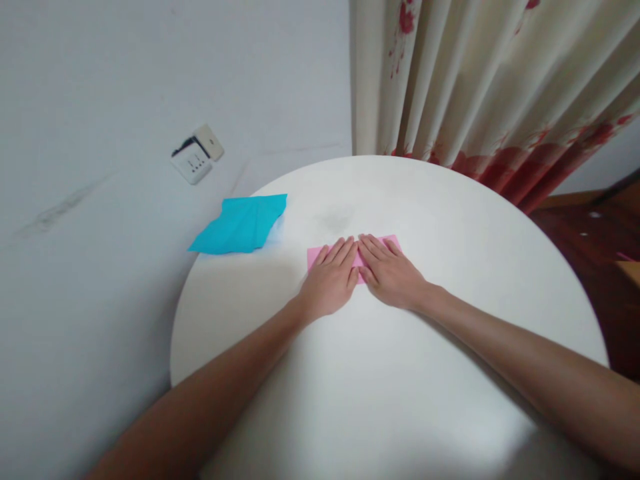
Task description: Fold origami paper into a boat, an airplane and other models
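A small pink sheet of paper (389, 241) lies flat on the white round table (450, 220). My left hand (330, 277) rests palm down on its left part, fingers stretched forward. On the right part lies my right hand (390, 270), likewise flat with its fingers out. The two hands nearly meet in the middle and cover most of the pink paper. Its corners and a strip between the thumbs still show. Neither hand grips anything.
A creased blue sheet (243, 225) lies at the table's left edge, its left corner reaching past the rim. The wall with a socket (193, 162) stands close on the left. Behind the table hangs a cream and red curtain (480, 87).
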A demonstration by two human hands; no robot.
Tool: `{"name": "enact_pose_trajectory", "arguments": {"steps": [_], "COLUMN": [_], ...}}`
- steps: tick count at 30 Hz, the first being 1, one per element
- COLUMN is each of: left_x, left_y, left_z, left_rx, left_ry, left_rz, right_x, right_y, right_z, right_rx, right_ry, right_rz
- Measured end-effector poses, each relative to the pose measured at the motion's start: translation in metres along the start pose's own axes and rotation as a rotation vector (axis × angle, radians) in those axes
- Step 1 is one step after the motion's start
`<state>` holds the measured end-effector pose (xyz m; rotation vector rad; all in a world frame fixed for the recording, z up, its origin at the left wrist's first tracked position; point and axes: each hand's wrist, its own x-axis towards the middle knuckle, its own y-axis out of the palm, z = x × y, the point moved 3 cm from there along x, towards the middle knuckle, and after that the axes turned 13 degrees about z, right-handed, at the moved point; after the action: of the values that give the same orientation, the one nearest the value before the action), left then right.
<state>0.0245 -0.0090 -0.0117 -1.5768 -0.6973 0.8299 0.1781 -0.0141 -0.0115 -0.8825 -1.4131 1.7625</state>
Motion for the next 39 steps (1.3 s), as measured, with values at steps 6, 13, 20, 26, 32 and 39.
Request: {"name": "enact_pose_trajectory", "arguments": {"steps": [6,13,20,26,32,39], "left_x": [-0.001,-0.002,-0.002,-0.001,0.000,-0.001], "left_y": [-0.001,0.000,0.000,0.000,0.001,-0.003], "left_z": [0.000,0.002,0.002,0.001,0.000,-0.003], "left_rx": [-0.011,-0.011,-0.013,0.000,-0.002,0.019], "left_ry": [0.009,0.008,0.008,0.013,0.007,-0.021], "left_rz": [0.001,0.002,0.004,-0.001,-0.011,0.030], "right_x": [0.001,0.001,0.000,0.001,0.004,0.003], "right_y": [0.001,0.001,-0.003,-0.012,-0.002,-0.001], "right_z": [-0.009,-0.022,-0.033,-0.009,0.006,0.001], "right_rx": [0.001,0.036,0.096,0.014,0.042,0.009], "right_ry": [0.065,0.217,0.351,0.130,-0.009,0.044], "right_rz": [0.002,-0.006,-0.115,-0.234,-0.073,-0.041]}}
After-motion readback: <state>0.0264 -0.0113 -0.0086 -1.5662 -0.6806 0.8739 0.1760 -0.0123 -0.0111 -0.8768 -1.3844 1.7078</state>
